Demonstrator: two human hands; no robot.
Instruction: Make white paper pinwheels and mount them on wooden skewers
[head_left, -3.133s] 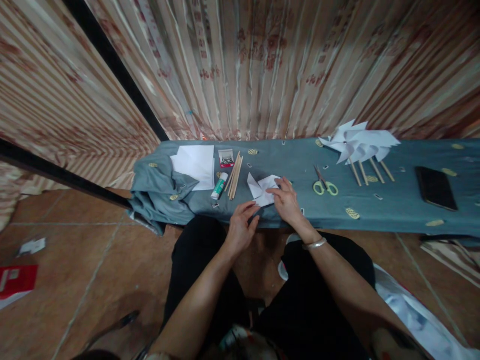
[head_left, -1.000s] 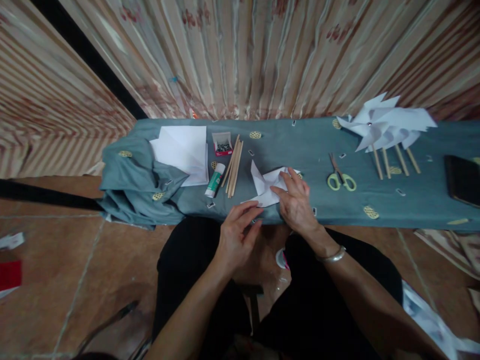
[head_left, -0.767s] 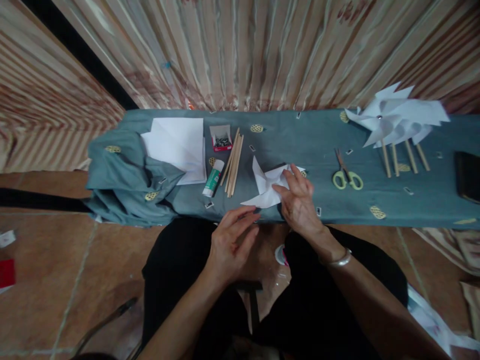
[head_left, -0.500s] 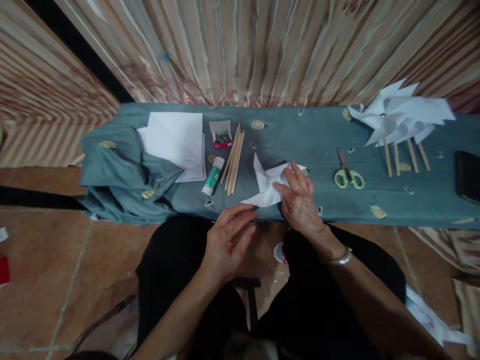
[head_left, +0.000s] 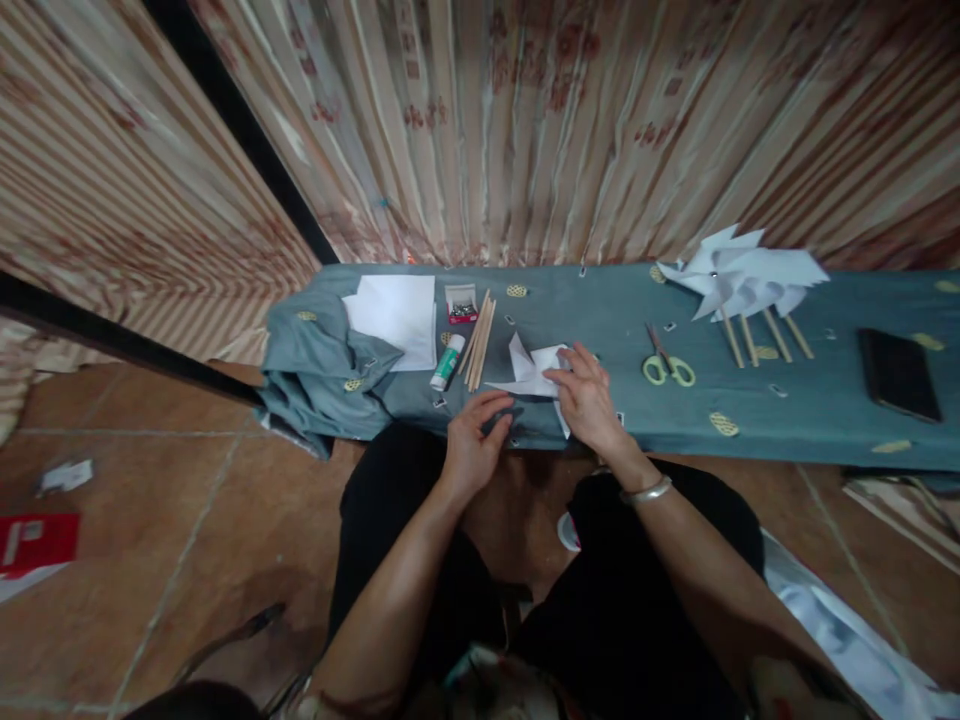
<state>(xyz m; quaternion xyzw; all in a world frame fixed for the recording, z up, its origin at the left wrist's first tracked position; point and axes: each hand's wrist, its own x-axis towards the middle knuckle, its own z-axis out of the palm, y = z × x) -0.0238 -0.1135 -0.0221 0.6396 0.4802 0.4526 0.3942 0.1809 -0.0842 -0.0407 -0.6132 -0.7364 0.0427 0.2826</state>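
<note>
A half-folded white paper pinwheel lies near the front edge of a long bench covered in grey-blue cloth. My right hand rests on the paper's right side, fingers pressing it down. My left hand hovers at the bench's front edge just left of the paper, fingers curled and pinched together; whether something small is between them cannot be made out. Left of the paper lie a bundle of wooden sticks, a glue stick and a small open box of pins.
A stack of white paper sheets sits at the bench's left end by bunched cloth. Yellow-handled scissors, finished pinwheels on sticks and a black phone lie to the right. A striped curtain hangs behind; tiled floor lies below.
My left hand has come up to the bench edge beside the paper and its fingers have curled in. My right hand stays on the paper. The camera has tilted, shifting the view.
</note>
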